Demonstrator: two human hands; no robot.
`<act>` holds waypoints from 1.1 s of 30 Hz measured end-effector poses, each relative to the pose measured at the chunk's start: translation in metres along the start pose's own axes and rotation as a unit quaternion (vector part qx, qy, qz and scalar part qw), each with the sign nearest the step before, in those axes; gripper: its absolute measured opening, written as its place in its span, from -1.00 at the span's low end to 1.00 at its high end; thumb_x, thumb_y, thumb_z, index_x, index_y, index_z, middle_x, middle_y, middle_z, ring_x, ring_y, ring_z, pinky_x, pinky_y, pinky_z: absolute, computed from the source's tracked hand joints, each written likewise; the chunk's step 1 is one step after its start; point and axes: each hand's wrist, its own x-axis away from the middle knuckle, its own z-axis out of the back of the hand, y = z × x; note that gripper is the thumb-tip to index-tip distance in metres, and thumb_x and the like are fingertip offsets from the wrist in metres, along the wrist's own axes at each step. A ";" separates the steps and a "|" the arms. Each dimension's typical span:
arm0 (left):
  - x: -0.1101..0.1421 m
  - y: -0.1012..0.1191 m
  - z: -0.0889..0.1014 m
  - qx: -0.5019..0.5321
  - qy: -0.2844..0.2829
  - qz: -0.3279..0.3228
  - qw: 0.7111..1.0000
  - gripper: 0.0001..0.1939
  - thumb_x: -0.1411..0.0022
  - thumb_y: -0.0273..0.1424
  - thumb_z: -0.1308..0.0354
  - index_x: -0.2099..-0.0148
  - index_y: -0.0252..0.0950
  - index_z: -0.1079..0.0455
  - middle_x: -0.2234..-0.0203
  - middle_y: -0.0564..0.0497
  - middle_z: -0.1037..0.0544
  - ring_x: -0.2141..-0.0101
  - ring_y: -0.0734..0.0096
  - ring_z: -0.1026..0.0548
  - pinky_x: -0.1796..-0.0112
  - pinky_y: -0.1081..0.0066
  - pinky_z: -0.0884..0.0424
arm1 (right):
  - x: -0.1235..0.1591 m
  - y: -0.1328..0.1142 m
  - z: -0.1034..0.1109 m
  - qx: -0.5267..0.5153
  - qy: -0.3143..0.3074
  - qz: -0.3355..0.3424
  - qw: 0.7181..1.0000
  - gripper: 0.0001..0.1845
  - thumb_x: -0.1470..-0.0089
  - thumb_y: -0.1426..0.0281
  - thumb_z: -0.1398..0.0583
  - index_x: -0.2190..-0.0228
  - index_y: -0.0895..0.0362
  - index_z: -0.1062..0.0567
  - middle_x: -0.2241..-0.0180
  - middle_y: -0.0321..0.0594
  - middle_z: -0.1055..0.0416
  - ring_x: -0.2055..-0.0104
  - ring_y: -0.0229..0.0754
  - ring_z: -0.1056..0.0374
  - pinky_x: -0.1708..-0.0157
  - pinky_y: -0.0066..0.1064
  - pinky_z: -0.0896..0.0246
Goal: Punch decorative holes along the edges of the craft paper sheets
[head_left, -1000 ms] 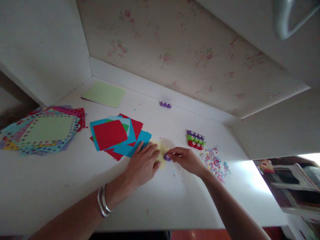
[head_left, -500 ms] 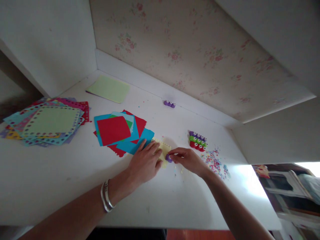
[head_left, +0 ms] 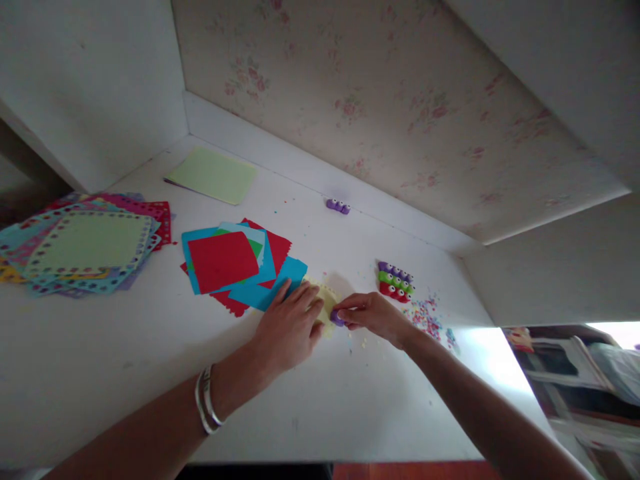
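Note:
My left hand (head_left: 290, 323) lies flat with fingers stretched, pressing on a pale yellow sheet of paper (head_left: 327, 298) and the corner of a blue sheet (head_left: 291, 272). Between the thumb and fingers of my right hand (head_left: 370, 313) is a small purple craft punch (head_left: 337, 318), set at the right edge of the yellow paper. Small notches run along that paper's upper edge. Part of the yellow sheet is hidden under my left fingers. Tiny yellow bits of paper (head_left: 364, 344) lie just below the punch.
Red, blue and green sheets (head_left: 223, 260) overlap left of my hands. Farther left is a pile of hole-edged sheets (head_left: 95, 243); behind it, plain green paper (head_left: 213, 175). Purple, green and red punches (head_left: 396, 281) stand right, beside scattered confetti (head_left: 427, 317). More purple punches (head_left: 338, 206) sit near the back wall.
The view has shifted slightly. Both hands keep nearly the same places, and the purple punch remains at the yellow paper's right edge in my right hand.

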 end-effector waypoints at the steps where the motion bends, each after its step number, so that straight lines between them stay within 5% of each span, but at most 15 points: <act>1: 0.000 0.000 0.000 0.000 0.001 0.000 1.000 -0.68 -0.28 -0.35 -0.15 -0.07 -0.22 -0.41 -0.16 -0.15 -0.42 -0.22 0.04 -0.28 -0.28 -0.06 0.05 | 0.000 0.000 0.000 -0.005 0.002 0.001 1.000 -0.81 0.08 0.21 -0.40 0.39 0.04 -0.69 0.43 -0.23 -0.60 0.46 -0.23 -0.46 0.43 -0.41 -0.44; 14: -0.001 0.002 0.003 -0.029 -0.028 0.003 0.999 -0.67 -0.30 -0.35 -0.14 -0.10 -0.25 -0.40 -0.17 -0.16 -0.42 -0.23 0.07 -0.27 -0.27 -0.06 0.04 | -0.004 0.002 -0.003 0.018 0.030 -0.019 0.999 -0.87 0.08 0.28 -0.39 0.42 0.04 -0.69 0.47 -0.24 -0.60 0.47 -0.25 -0.46 0.41 -0.40 -0.46; 20: -0.001 0.002 0.003 -0.036 -0.013 -0.006 0.999 -0.67 -0.29 -0.35 -0.14 -0.09 -0.22 -0.40 -0.16 -0.15 -0.44 -0.22 0.07 -0.28 -0.27 -0.08 0.03 | 0.010 0.010 0.008 0.000 0.028 0.000 1.000 -0.81 0.03 0.23 -0.37 0.35 0.03 -0.69 0.46 -0.26 -0.60 0.43 -0.24 -0.49 0.33 -0.38 -0.47; 25: -0.001 0.003 0.005 -0.034 -0.016 -0.002 0.999 -0.69 -0.30 -0.36 -0.13 -0.08 -0.22 -0.40 -0.16 -0.14 -0.43 -0.22 0.09 -0.28 -0.26 -0.08 0.02 | 0.029 0.026 0.020 0.089 0.063 0.006 0.994 -0.78 -0.08 0.23 -0.28 0.25 0.01 -0.67 0.45 -0.24 -0.60 0.46 -0.20 -0.48 0.42 -0.38 -0.41; 29: -0.002 0.004 0.006 -0.036 -0.022 0.005 0.999 -0.69 -0.30 -0.36 -0.13 -0.08 -0.22 -0.40 -0.17 -0.12 -0.41 -0.22 0.11 -0.28 -0.27 -0.07 0.04 | 0.043 0.020 0.005 0.241 0.150 0.059 0.957 -0.63 -0.17 0.12 -0.20 0.09 0.02 -0.61 0.27 -0.17 -0.60 0.37 -0.15 -0.50 0.34 -0.34 -0.37; 33: -0.003 0.005 0.007 -0.034 -0.018 0.010 0.999 -0.71 -0.29 -0.36 -0.14 -0.06 -0.20 -0.41 -0.16 -0.09 -0.43 -0.21 0.13 -0.29 -0.28 -0.03 0.01 | 0.049 0.010 -0.015 0.358 0.177 0.100 0.912 -0.75 -0.20 0.25 -0.17 0.25 0.04 -0.63 0.26 -0.16 -0.59 0.28 -0.11 -0.51 0.23 -0.32 -0.34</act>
